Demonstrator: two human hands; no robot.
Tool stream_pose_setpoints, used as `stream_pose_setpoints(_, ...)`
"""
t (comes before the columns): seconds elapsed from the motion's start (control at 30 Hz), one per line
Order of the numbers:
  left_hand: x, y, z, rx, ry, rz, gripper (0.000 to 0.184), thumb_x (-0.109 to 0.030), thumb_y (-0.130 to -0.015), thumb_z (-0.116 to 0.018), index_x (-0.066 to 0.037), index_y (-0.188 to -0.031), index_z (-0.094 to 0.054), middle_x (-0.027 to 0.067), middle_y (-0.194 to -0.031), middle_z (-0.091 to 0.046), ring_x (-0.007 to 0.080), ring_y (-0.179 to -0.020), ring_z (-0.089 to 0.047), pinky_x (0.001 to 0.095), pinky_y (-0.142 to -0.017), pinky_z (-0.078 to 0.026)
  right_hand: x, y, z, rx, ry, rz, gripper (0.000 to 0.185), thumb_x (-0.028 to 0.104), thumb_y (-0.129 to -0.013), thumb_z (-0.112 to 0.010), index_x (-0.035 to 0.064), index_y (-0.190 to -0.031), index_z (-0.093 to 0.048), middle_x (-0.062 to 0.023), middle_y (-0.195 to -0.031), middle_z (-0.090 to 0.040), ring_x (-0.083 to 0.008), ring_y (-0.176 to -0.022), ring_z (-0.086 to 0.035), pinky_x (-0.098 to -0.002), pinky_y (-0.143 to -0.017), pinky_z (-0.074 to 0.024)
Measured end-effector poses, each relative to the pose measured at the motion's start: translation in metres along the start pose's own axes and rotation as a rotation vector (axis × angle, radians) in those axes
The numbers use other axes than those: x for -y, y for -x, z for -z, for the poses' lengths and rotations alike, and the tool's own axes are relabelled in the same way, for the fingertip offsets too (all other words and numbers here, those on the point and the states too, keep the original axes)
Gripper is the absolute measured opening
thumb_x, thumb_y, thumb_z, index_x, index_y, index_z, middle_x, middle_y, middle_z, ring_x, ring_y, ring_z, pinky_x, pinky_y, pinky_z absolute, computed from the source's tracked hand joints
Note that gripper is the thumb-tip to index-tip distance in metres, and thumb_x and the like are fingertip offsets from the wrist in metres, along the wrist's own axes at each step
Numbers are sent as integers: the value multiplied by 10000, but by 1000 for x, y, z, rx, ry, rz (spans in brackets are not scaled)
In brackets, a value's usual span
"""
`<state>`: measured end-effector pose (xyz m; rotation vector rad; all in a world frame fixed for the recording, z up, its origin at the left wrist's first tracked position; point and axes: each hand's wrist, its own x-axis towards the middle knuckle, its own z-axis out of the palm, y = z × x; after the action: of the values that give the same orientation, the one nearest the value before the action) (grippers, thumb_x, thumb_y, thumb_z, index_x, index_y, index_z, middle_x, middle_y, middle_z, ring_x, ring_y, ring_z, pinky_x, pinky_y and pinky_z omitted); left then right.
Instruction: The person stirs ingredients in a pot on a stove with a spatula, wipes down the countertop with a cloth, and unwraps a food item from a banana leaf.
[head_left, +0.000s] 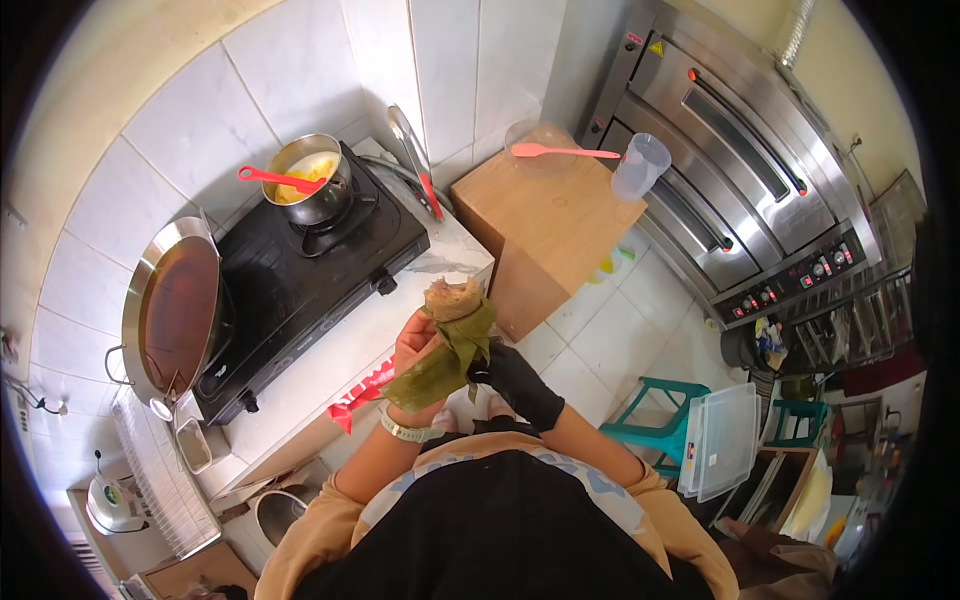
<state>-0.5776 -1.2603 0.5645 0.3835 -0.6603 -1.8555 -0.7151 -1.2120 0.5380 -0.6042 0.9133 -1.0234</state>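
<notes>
Wrapped in a green leaf (pixel 440 372), a brownish lump of food (pixel 452 299) sticks out at the top with a rough, uneven end. My left hand (pixel 412 342), bare and with a pale watch at the wrist, is closed around the wrapped food. On the other side, my right hand (pixel 522 388) wears a black glove, and its fingers are closed at the leaf's lower right edge. The leaf hides part of both hands' fingertips. A red and white packet (pixel 362 392) lies on the counter edge just beyond my left wrist.
On the black gas stove (pixel 310 270) stand a pot (pixel 322 206) with a red-handled utensil and a wide pan (pixel 180 310) of brown liquid. Tongs (pixel 412 160) lie behind. A wooden box (pixel 560 215) carries a clear jug (pixel 641 168). Right are an oven (pixel 740 150) and green stool (pixel 650 425).
</notes>
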Motion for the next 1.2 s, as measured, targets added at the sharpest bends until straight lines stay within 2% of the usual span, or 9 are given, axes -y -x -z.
stream_pose_setpoints(0.03,0,1,-1,0,-9,-4,409,-138,-836,-613,-1,-1195,-474,142,-1132,-573,244,-999,-593,361,-863,-502,-1,-2,1,-5,97,25,255,116,-840,-574,-24,-1053,-571,-62,-955,-610,-124,-851,-579,-271,-755,-476)
stream_pose_setpoints(0.13,-4,3,-6,-11,-56,-21,411,-132,-827,-624,12,-1183,-478,149,-1113,-582,247,-980,-603,361,-854,-507,4,0,-9,-19,174,103,252,107,-828,-599,-35,-1036,-577,-67,-917,-623,-111,-833,-567,-268,-737,-472)
stream_pose_setpoints(0.23,-11,5,-13,38,-124,-71,406,-121,-814,-642,26,-1159,-486,162,-1096,-588,252,-971,-606,368,-854,-505,3,1,-7,-49,407,172,246,134,-842,-590,-24,-1030,-579,-79,-902,-629,-106,-820,-561,-274,-719,-470)
stream_pose_setpoints(0.33,-15,7,-20,76,-173,-133,372,-110,-805,-653,36,-1113,-503,172,-1081,-592,251,-969,-607,371,-859,-501,7,5,-12,-68,382,228,219,153,-853,-582,-16,-992,-590,-83,-875,-632,-116,-805,-568,-275,-712,-468)
stream_pose_setpoints(0.47,-17,9,-23,10,-140,-140,225,74,-798,-563,50,-1020,-533,142,-1015,-611,189,-932,-607,307,-839,-491,-2,3,-4,-24,129,240,267,174,-873,-555,11,-1085,-553,-50,-968,-616,-117,-855,-562,-270,-735,-459)
stream_pose_setpoints(0.63,-13,10,-21,-48,-298,-184,222,98,-785,-557,49,-1001,-546,127,-1014,-612,167,-928,-595,295,-843,-477,13,12,-9,110,-352,147,325,193,-908,-490,37,-1193,-475,-49,-1091,-567,-114,-973,-534,-260,-842,-429)
stream_pose_setpoints(0.73,-11,10,-21,-85,-337,-194,224,98,-781,-565,46,-999,-550,121,-1009,-615,160,-925,-592,290,-838,-474,5,6,0,165,-522,126,302,185,-915,-470,20,-1167,-488,-67,-1096,-558,-124,-1002,-531,-265,-889,-416)
stream_pose_setpoints(1.03,-10,13,-14,-39,-376,-185,228,71,-764,-608,31,-984,-562,94,-1021,-612,144,-949,-564,266,-845,-435,23,11,-9,9,-249,273,323,119,-885,-513,6,-1182,-457,-75,-1113,-540,-147,-995,-542,-266,-844,-452)
stream_pose_setpoints(1.2,-5,14,-17,5,-340,-158,260,68,-755,-619,27,-1006,-565,82,-1021,-616,150,-984,-547,283,-885,-405,23,20,-6,121,-505,190,360,126,-868,-545,12,-1195,-448,-67,-1102,-541,-137,-972,-547,-263,-819,-463)
